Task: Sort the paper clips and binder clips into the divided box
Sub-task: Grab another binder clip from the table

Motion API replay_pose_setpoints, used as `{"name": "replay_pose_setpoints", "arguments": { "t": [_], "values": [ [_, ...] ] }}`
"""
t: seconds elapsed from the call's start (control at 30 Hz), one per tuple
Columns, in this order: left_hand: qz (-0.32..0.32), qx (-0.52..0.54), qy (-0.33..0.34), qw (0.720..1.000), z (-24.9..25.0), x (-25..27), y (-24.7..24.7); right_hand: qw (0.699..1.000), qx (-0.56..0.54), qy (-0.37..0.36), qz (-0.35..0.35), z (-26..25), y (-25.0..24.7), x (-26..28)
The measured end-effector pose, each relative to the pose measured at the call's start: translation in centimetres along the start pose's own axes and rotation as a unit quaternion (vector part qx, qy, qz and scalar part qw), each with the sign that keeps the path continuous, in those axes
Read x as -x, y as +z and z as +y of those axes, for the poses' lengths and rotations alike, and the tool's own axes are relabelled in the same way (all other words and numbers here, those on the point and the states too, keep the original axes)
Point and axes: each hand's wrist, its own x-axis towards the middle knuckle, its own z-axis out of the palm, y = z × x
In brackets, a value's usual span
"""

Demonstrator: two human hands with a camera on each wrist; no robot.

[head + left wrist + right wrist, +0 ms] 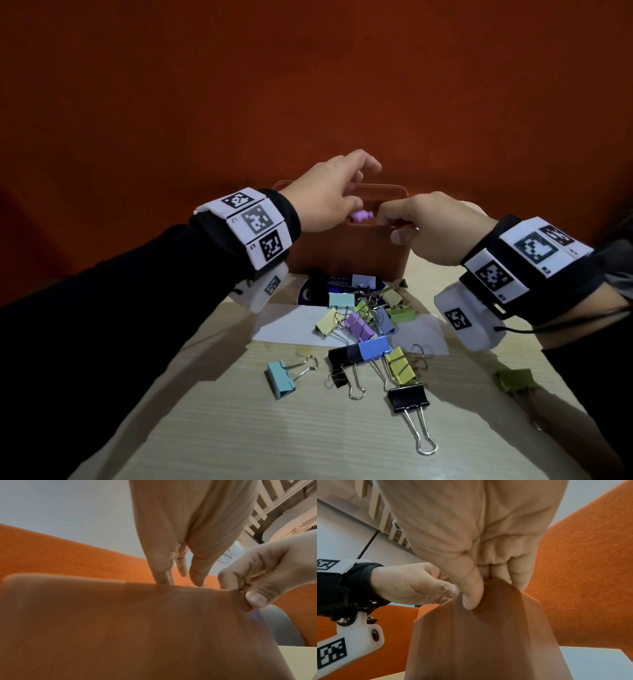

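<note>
- fingers (471, 595) of the right hand (433, 231) pinch the divided box (346, 250) rim; left hand (329, 195) fingers loose above a purple clip (120, 215)
- binder clips (366, 329) lie below the fingers on the table (222, 428)
- box could tip if that pinch tugs

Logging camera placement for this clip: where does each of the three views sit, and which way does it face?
Head: worn on the head, facing forward and down at the binder clips, orange box, both forearms.
Left wrist: low beside the box, facing up along the left hand.
Right wrist: low too, facing up along the right hand, thumb on the rim.
Shared: both wrist views show the box wall and the opposite hand.
</note>
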Motion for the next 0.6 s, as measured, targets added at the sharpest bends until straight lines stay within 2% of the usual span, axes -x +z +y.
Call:
{"name": "replay_pose_setpoints", "arguments": {
  "t": [0.13,0.2,0.27,0.33,0.47,0.53,0.6],
  "values": [
    [0.063,-0.021,0.035,0.997,0.2,0.9,-0.2,1.000,-0.009,-0.006,0.001,0.1,0.1,-0.1],
    [0.053,-0.013,0.053,0.997,0.7,1.9,-0.3,1.000,-0.008,-0.005,0.002,0.1,0.1,-0.1],
    [-0.020,-0.029,0.051,0.998,1.1,2.9,-0.2,1.000,-0.010,-0.003,0.002,0.1,0.1,-0.1],
    [-0.119,-0.068,0.036,0.990,1.1,3.8,0.2,1.000,-0.014,-0.002,0.001,0.1,0.1,-0.1],
    [-0.290,-0.142,0.007,0.946,0.5,5.2,1.2,1.000,-0.021,0.001,-0.001,0.2,0.2,-0.2],
    [-0.329,-0.168,-0.001,0.929,0.3,5.6,1.4,1.000,-0.019,0.002,0.000,0.2,0.1,-0.2],
    [-0.336,-0.180,-0.001,0.924,0.4,6.0,1.4,1.000,-0.019,0.004,0.000,0.2,0.1,-0.2]
  ]
}}
